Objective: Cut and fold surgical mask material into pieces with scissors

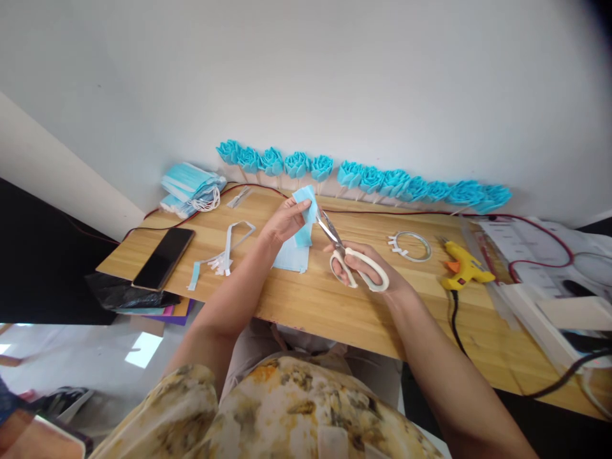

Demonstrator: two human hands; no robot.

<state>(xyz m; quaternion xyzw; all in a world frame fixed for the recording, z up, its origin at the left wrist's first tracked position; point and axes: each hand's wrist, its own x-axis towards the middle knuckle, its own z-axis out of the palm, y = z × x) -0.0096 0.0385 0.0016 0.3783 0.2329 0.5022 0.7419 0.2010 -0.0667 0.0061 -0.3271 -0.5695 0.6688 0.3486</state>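
Over the middle of the wooden table, my left hand (288,218) pinches a light blue strip of mask fabric (305,197) between thumb and fingers. My right hand (359,261) has its fingers through the white handles of a pair of scissors (366,266). The metal blades are parted and point up and left, close to the strip's right edge; whether they touch it I cannot tell. Below the strip, a light blue piece of fabric (291,256) lies flat on the table. Cut white strips (228,250) lie left of my hands.
Blue fabric flowers on sticks (297,164) lean along the wall. Stacked masks (187,185) and a phone (164,258) are on the left. To the right are a tape roll (412,246), a yellow glue gun (465,266) with a black cable, and a white box (545,331).
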